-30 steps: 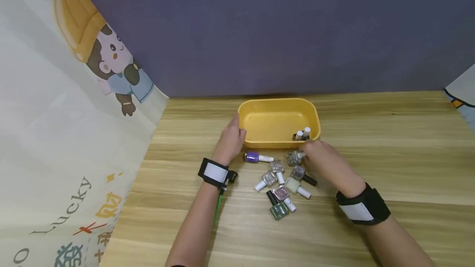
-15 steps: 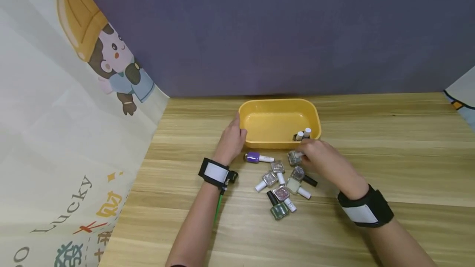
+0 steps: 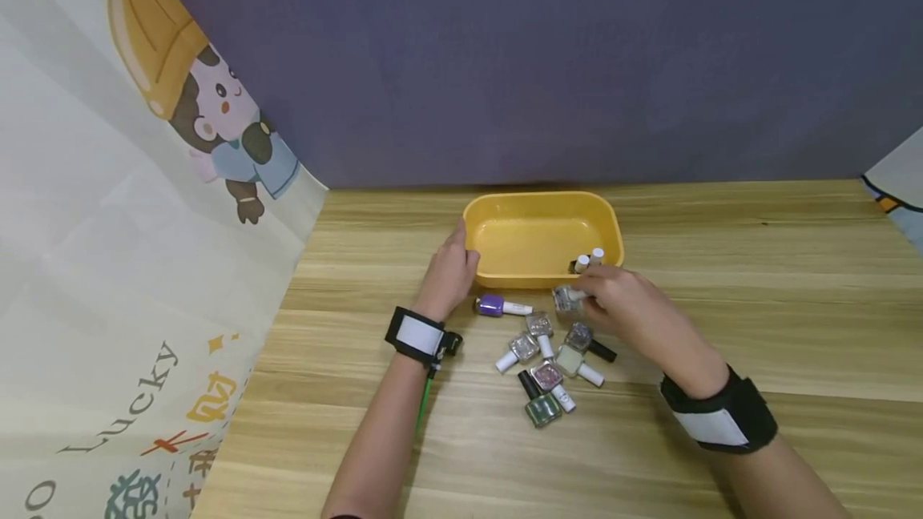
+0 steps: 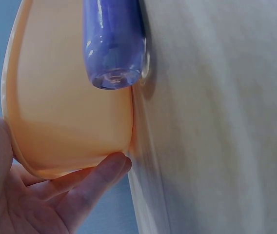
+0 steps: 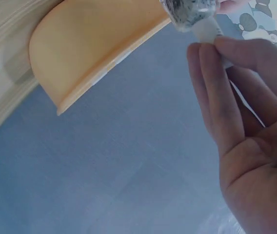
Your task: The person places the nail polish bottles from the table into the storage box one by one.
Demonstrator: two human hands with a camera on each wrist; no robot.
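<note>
In the head view, my right hand (image 3: 634, 307) pinches a glittery clear nail polish bottle (image 3: 566, 299) by its white cap, just before the front wall of the yellow bin (image 3: 534, 282). The right wrist view shows thumb and fingertips on that cap, the glass bottle (image 5: 188, 13) pointing away from the palm. At the bin's left end my left hand (image 3: 447, 277) holds the wall, fingers against its outside in the left wrist view. Two white-capped bottles (image 3: 582, 263) stand inside the bin's near right corner. A purple nail polish (image 3: 492, 306) lies close to my left hand.
Nearer to me on the wooden table (image 3: 757, 287) lie several more bottles, among them a green one (image 3: 543, 410), a pink glitter one (image 3: 546, 375) and a pale one (image 3: 570, 360). A dark panel (image 3: 534, 62) rises behind the bin.
My right hand has lifted the glitter bottle slightly and brought it a little left and toward the bin. My left hand and the bin have stayed put.
</note>
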